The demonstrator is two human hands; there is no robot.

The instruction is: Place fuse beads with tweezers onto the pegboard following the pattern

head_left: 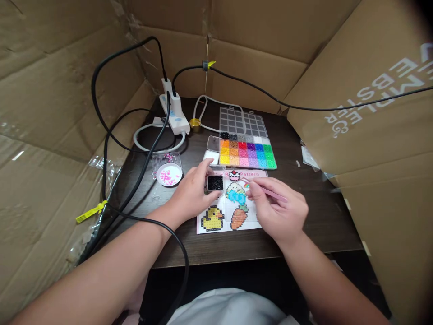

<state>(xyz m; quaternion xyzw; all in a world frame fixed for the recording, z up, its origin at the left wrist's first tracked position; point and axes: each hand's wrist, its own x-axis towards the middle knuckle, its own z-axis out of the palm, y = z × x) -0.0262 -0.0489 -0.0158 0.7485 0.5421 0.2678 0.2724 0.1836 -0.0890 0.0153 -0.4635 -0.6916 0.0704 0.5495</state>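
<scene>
Item one: small clear plastic box of black beads (pixel 215 183), set over the upper left of the pattern sheet, between the two hands and nearer the left; its outline is close to square, so I read no clear long axis. Left hand (pixel 189 192): grasping the box, thumb at the near side, fingers round the far side. Item two: slim pink tweezers (pixel 275 195), one pair, grasped in my right hand (pixel 284 210); long axis slanting from far left, at the tips, to near right. The relation I judge to matter: the box lies to the left of the tips, a short way apart, so I would count any reach between them as mostly sideways. Beneath: white printed pattern sheet (pixel 226 219), with a yellow duck, an orange carrot, a cupcake and other motifs, in part under the hands. Just behind the sheet: clear compartment case of many-coloured beads (pixel 248 153), gridded lid open at its far side. Left of the left hand: round white dish (pixel 177 169) of pink and white beads, beside a clear pegboard (pixel 176 158) bearing loose pink beads. Farther back: gold round container (pixel 195 123), white power strip (pixel 177 118), black cables (pixel 96 85). Support: dark wood-grain tabletop (pixel 318 207). Surround: brown cardboard panels (pixel 169 45).
</scene>
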